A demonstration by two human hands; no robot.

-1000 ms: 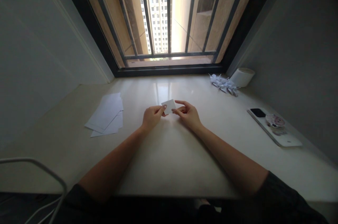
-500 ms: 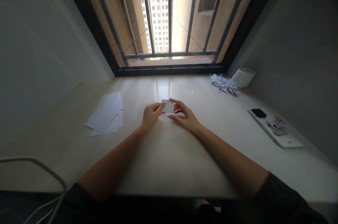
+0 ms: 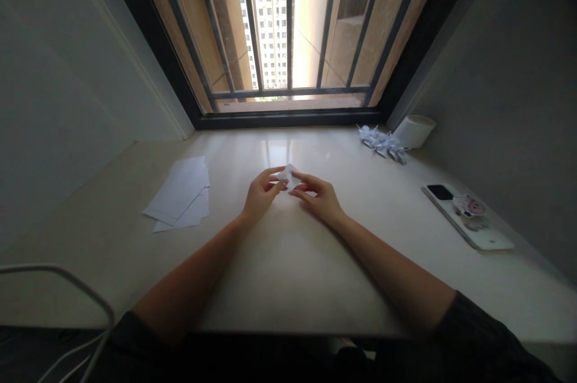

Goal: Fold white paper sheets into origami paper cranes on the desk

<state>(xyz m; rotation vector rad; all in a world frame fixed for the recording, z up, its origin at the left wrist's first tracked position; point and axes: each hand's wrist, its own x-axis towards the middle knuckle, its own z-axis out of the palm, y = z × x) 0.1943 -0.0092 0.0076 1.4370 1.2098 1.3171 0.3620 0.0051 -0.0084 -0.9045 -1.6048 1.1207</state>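
Between my two hands is a small folded square of white paper (image 3: pixel 291 177), held just above the pale sill with one corner pointing toward the window. My left hand (image 3: pixel 264 189) pinches its left side between thumb and fingers. On the opposite side, my right hand (image 3: pixel 319 195) has its fingers closed on the paper's right edge, the thumb below. Fingertips cover parts of the paper, so its folds are hard to make out.
Loose white paper sheets (image 3: pixel 180 190) lie to the left. At the back right, several folded paper pieces (image 3: pixel 383 144) sit beside a white cup-like roll (image 3: pixel 415 131). A phone (image 3: pixel 466 217) with a round grip rests on the right. A pale cable (image 3: pixel 58 272) loops at lower left.
The paper has turned from lying square to standing corner-up. My right fingers, earlier spread around its edge, have closed in on it, and my left fingers have shifted their hold.
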